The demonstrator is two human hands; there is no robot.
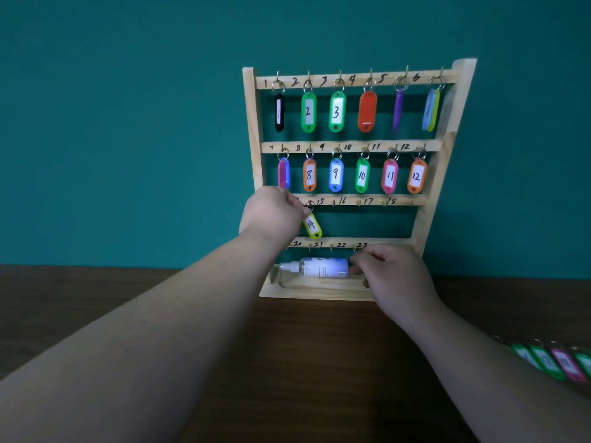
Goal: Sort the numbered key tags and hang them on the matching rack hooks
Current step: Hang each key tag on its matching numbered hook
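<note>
1. A wooden rack (pixel 252 129) is standing upright on the dark bench (pixel 303 362), backing onto a teal wall (pixel 128 123).
2. The top row of tags (pixel 336 112) is hanging from hooks marked 1 to 6. The black, green and green ones are showing 1, 2 and 3. The red, purple and blue-yellow ones are turning their labels away.
3. The second row of tags (pixel 335 174) is hanging under the marks 7 to 12, with 8, 9, 10, 11 and 12 facing out. The leftmost, pink and blue, is hanging edge-on.
4. The left hand (pixel 271 215) is reaching up to the third rail, its back covering that rail's left end. Its fingers are pinching the top of the yellow tag 14 (pixel 312 226).
5. That tag is tilting, lower end to the right, just below the third rail. Its ring is sitting right at the hook left of the mark 15.
6. The right hand (pixel 395 276) is hovering at the foot of the rack, under the mark 23, fingers curling in. I cannot tell whether it is grasping anything, as the fingertips are hiding behind the knuckles.
7. A white bottle (pixel 323 267) is lying on its side in the rack's base tray (pixel 313 290), nozzle pointing left. Its flat end is sitting just beside the right fingers.
8. A line of loose tags (pixel 556 362), green and pink, is lying on the bench at the far right, partly behind the right forearm.
</note>
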